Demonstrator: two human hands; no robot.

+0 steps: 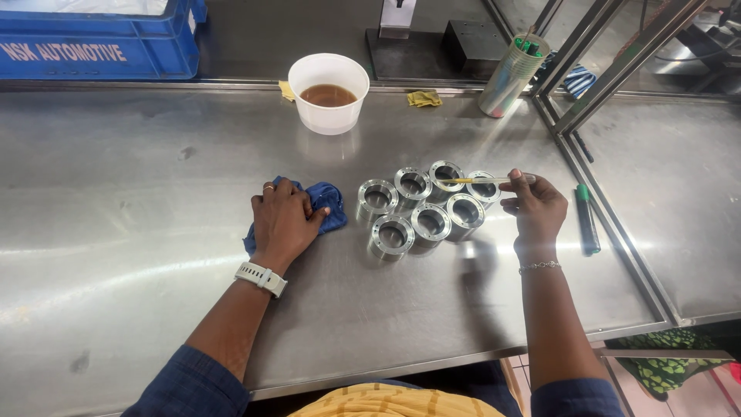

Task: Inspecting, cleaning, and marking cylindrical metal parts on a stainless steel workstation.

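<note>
The left hand (pixel 284 220) lies knuckles up on a crumpled blue cloth (pixel 324 202), fingers curled loosely over it and pressing it to the steel table (pixel 139 232); a pale watch (pixel 261 277) sits on that wrist. Just right of the cloth stands a cluster of seven short metal rings (pixel 423 204), bores upward, packed in two rows and touching one another — four in the far row, three nearer. The right hand (pixel 534 208) hovers at the right end of the cluster, thumb and fingertips pinched shut on a thin brush (pixel 482 181) held level, its yellowish tip reaching left over the far-row rings. A green-capped marker (pixel 587 218) lies just right of that hand, close beside the raised seam where this table meets the next one. Farther off, a white bowl (pixel 329 93) of brown liquid stands near the far edge, with a blue crate (pixel 100 38) at far left and a tilted cylindrical holder (pixel 510 76) at far right by the slanting frame bars. The widest bare steel lies left of the cloth and along the near edge in front of both forearms; the right side is hemmed in by the seam and frame.
</note>
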